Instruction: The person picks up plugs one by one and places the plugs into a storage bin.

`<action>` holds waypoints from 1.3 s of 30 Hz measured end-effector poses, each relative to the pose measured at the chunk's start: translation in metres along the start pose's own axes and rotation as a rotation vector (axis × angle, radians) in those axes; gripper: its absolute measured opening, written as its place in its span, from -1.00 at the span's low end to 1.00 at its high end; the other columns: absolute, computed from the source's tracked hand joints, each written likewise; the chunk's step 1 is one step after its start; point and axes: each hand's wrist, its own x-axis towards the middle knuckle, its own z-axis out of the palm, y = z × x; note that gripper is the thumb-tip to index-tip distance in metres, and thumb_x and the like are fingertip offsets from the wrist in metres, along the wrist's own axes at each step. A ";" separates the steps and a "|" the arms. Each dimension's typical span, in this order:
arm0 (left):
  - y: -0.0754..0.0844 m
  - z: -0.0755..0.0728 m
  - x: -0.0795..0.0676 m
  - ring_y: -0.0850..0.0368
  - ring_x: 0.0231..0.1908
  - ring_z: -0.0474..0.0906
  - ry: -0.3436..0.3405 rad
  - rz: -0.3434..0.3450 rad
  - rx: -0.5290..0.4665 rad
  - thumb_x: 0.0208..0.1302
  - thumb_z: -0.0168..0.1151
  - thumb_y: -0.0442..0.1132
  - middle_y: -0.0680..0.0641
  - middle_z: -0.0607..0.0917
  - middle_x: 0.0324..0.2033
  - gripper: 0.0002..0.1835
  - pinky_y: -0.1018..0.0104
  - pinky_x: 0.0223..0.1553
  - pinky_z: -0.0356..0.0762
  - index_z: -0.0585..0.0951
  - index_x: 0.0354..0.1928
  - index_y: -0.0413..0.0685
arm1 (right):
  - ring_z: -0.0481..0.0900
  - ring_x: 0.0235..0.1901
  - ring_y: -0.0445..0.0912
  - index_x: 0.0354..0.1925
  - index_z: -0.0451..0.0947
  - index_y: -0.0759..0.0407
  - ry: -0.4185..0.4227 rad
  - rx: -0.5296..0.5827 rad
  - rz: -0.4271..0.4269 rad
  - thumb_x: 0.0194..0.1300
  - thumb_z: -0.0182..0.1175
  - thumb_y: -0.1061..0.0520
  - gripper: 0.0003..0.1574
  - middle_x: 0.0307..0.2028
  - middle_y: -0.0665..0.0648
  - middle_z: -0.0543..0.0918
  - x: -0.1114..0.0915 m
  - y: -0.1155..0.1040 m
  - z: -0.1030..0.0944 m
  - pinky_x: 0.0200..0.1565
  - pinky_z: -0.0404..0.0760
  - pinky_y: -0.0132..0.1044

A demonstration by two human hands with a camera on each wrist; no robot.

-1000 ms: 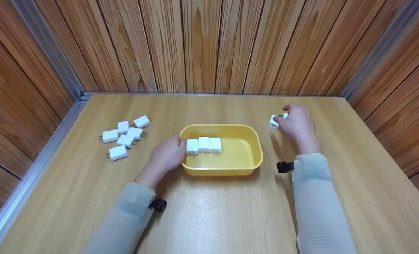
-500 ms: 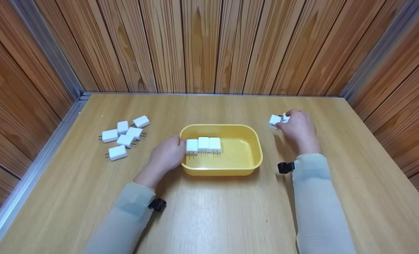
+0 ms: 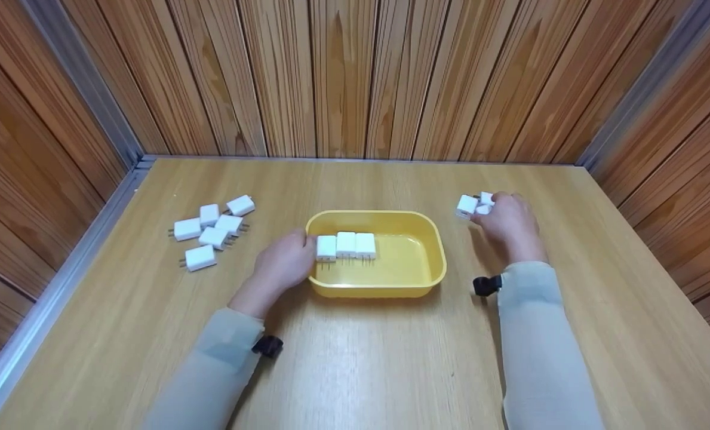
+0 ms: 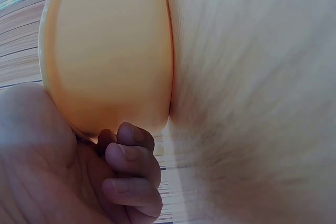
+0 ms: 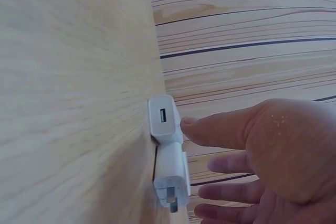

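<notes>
My left hand (image 3: 286, 260) grips the left rim of a yellow plastic tub (image 3: 411, 291), its fingers curled against the end wall in the left wrist view. Three white USB chargers (image 3: 346, 245) lie side by side in the tub, prongs toward me. At the back right, my right hand (image 3: 507, 221) is beside a small group of white chargers (image 3: 466, 205). The right wrist view shows its fingers loosely extended, the thumb tip close to a charger (image 5: 163, 116) with a USB port. Another charger (image 5: 170, 169) there shows its metal prongs. The hand partly hides this group in the head view.
On the left of the wooden table (image 3: 355, 358) lie several more white chargers (image 3: 200, 258), loosely clustered with prongs in different directions. Wood-panelled walls (image 3: 343, 77) stand behind and at both sides, with metal strips at the corners.
My right hand has shifted slightly right and toward me, uncovering more of the chargers beside it. The left hand and the tub have stayed put.
</notes>
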 end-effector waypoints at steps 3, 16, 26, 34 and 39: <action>0.000 0.000 0.000 -0.09 -0.03 0.60 0.009 0.005 0.009 0.81 -0.27 0.10 -0.14 0.64 -0.06 -0.44 -0.03 0.05 0.50 0.54 0.40 -0.12 | 0.38 0.25 0.35 0.58 0.31 0.41 0.001 -0.009 -0.007 0.62 0.32 -0.09 -0.12 0.31 0.47 0.42 0.002 0.002 0.002 0.42 0.37 0.36; 0.000 0.000 0.002 -0.10 0.06 0.59 -0.001 -0.001 0.029 0.81 -0.29 0.11 -0.13 0.64 0.05 -0.38 -0.06 0.17 0.51 0.48 0.51 -0.14 | 0.41 0.23 0.35 0.54 0.35 0.40 -0.036 -0.002 -0.002 0.64 0.27 -0.03 -0.22 0.33 0.49 0.45 0.006 0.007 0.008 0.43 0.34 0.41; 0.000 0.000 0.001 -0.09 0.03 0.60 0.011 0.010 0.024 0.81 -0.27 0.11 -0.13 0.65 -0.01 -0.41 -0.07 0.16 0.52 0.53 0.44 -0.12 | 0.45 0.26 0.38 0.58 0.33 0.35 -0.056 -0.013 0.018 0.68 0.23 -0.03 -0.24 0.39 0.50 0.47 0.008 0.008 0.010 0.46 0.32 0.45; 0.000 0.000 0.002 -0.11 -0.01 0.60 0.030 0.038 0.056 0.80 -0.26 0.08 -0.15 0.65 -0.03 -0.42 -0.10 0.14 0.55 0.56 0.38 -0.17 | 0.46 0.27 0.37 0.56 0.36 0.35 -0.004 -0.041 0.042 0.68 0.23 0.02 -0.30 0.40 0.48 0.50 0.012 0.011 0.012 0.44 0.37 0.40; -0.001 0.001 0.003 -0.09 -0.13 0.59 0.041 0.035 0.053 0.79 -0.26 0.07 -0.14 0.63 -0.15 -0.47 -0.01 -0.05 0.50 0.61 0.23 -0.13 | 0.49 0.21 0.35 0.49 0.40 0.38 0.013 -0.067 0.037 0.64 0.24 0.07 -0.35 0.32 0.47 0.54 0.014 0.012 0.013 0.36 0.44 0.35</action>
